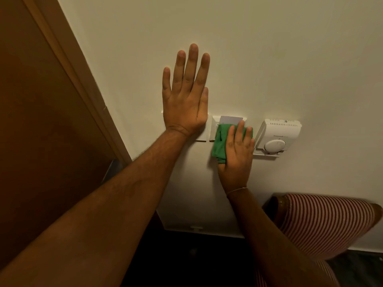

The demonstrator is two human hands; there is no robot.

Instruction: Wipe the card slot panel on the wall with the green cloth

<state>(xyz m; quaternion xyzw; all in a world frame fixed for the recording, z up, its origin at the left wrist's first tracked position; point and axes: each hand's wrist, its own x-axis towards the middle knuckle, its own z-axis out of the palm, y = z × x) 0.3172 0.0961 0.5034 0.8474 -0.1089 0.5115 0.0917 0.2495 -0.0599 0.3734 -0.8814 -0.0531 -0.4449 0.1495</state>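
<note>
1. I judge this to be the wiping step itself: my right hand (236, 154) presses the green cloth (221, 141) flat against the card slot panel (215, 123) on the wall (269, 59), fingers laid out almost straight over the bunched fabric, pinning it with the palm and not closing round it.
2. My left hand (186, 96) is fully open, fingers together and pointing up, palm flat on the wall and over the switch plate (202, 137) just left of the panel. It holds nothing; I read it as a brace.
3. The panel sits between that plate and the thermostat (277, 135) on its right, close to both. A key card (231, 119) stands in its slot, its top edge showing above the cloth.
4. The panel faces out from the wall towards me; its visible top edge runs side to side, and the card stands upright, its broad face parallel to the wall. The cloth hangs with its long axis roughly vertical, trailing below the panel's lower edge.
5. Next I would want strokes across the panel's face and corners, light enough near the card not to knock it loose, and kept short of the thermostat dial.
</note>
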